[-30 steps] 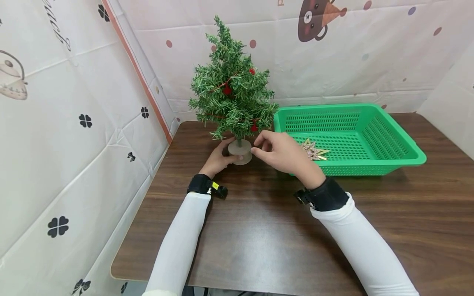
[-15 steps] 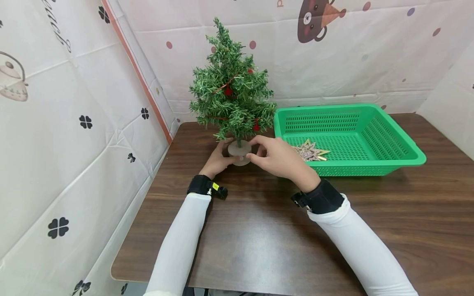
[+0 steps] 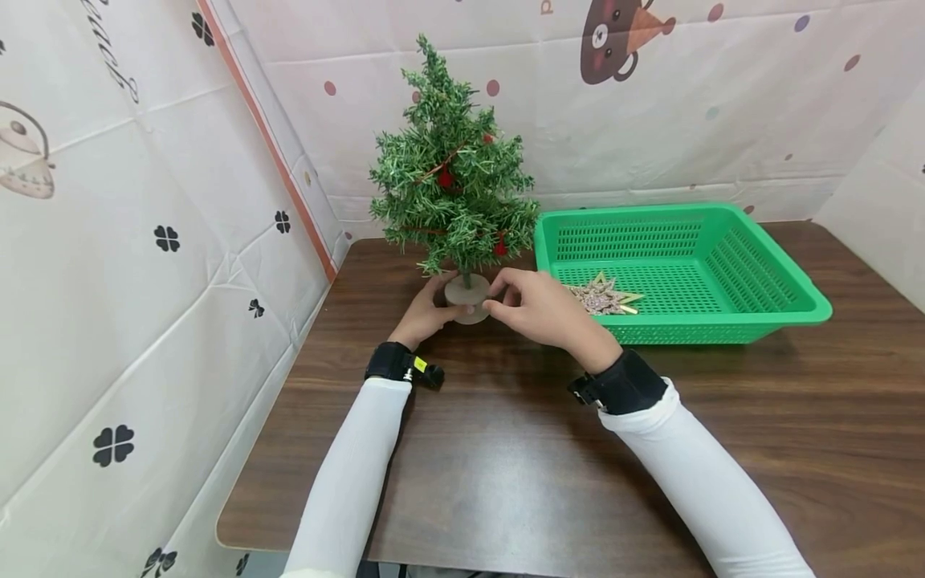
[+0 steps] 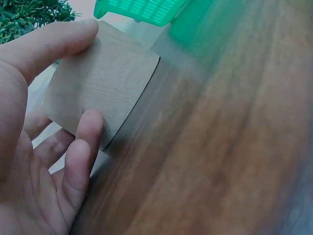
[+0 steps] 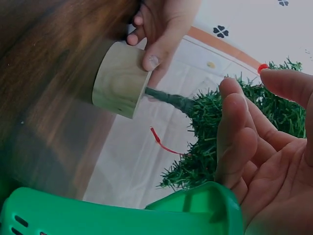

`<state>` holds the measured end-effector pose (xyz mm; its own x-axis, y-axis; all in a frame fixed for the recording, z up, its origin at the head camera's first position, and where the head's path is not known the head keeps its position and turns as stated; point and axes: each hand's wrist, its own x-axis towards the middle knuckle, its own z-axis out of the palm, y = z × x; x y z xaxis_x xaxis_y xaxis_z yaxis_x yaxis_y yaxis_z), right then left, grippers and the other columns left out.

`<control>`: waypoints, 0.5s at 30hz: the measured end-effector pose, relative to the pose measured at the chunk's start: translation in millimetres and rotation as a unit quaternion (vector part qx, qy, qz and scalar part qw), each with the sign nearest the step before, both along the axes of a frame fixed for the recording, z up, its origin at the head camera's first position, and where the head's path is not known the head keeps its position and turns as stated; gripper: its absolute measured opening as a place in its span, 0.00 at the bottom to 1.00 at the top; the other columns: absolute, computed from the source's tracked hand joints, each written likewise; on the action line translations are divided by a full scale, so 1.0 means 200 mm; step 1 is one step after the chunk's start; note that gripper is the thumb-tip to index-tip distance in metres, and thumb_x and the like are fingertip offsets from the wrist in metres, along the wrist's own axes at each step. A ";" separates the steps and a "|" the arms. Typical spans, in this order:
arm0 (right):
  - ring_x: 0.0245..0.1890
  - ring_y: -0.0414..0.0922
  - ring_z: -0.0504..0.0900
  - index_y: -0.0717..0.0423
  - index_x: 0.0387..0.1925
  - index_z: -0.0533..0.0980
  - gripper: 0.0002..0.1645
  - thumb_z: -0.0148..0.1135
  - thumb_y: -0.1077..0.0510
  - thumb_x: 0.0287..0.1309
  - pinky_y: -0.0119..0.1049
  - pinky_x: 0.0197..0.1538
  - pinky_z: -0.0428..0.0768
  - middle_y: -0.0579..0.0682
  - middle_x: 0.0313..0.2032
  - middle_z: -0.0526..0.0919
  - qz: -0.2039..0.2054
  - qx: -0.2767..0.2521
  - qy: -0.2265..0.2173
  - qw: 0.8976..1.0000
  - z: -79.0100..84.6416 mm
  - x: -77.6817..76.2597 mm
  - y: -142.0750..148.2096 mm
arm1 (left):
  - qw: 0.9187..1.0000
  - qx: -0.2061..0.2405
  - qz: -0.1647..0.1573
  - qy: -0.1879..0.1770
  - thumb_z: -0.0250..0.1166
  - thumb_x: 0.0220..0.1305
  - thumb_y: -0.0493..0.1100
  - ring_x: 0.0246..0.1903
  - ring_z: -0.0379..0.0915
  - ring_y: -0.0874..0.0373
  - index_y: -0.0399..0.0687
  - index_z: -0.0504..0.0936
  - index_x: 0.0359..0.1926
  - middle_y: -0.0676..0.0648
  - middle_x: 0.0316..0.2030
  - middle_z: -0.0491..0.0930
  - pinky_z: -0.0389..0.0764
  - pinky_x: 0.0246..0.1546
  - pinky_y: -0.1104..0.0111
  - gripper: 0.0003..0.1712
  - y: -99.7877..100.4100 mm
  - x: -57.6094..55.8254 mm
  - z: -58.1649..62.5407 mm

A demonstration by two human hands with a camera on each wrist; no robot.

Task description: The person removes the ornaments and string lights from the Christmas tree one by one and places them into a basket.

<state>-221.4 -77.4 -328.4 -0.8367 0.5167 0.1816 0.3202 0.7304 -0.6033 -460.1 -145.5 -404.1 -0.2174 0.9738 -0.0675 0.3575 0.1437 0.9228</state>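
A small artificial Christmas tree (image 3: 455,185) stands upright near the back of the table, with red ornaments (image 3: 446,178) on its branches. My left hand (image 3: 426,311) grips its round wooden base (image 3: 468,299) from the left. In the left wrist view the thumb (image 4: 73,41) lies along the base's upper edge and fingertips (image 4: 90,122) touch its side. In the head view my right hand (image 3: 545,309) has its thumb and index fingertips right at the base's right edge. The right wrist view shows that hand (image 5: 264,142) loosely curled, holding nothing, apart from the base (image 5: 120,81).
To the right of the tree stands a green plastic basket (image 3: 723,331), with glittery gold star ornaments (image 3: 605,297) at its left end. A brown wood-grain table (image 3: 491,449) carries everything. Printed white sheets (image 3: 181,321) hang along the left and back.
My right hand has moved left to the base, uncovering more of the star ornaments. The tree has shifted slightly, its red ornaments moving a little to the right. My left hand stays on the base.
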 end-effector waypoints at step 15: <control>0.20 0.44 0.75 0.45 0.39 0.83 0.07 0.64 0.48 0.69 0.39 0.28 0.72 0.43 0.27 0.84 0.019 -0.005 0.026 0.999 -0.06 -0.02 0.02 | 1.000 0.008 0.001 0.004 0.70 0.67 0.45 0.45 0.71 0.50 0.54 0.59 0.79 0.44 0.75 0.60 0.73 0.36 0.65 0.45 -0.01 0.01 0.01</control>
<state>-225.5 -73.1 -340.5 -0.8446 0.4878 0.2206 0.2605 0.7345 -0.6266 -458.0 -148.3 -402.1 -0.2190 0.9744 -0.0504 0.3641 0.1295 0.9223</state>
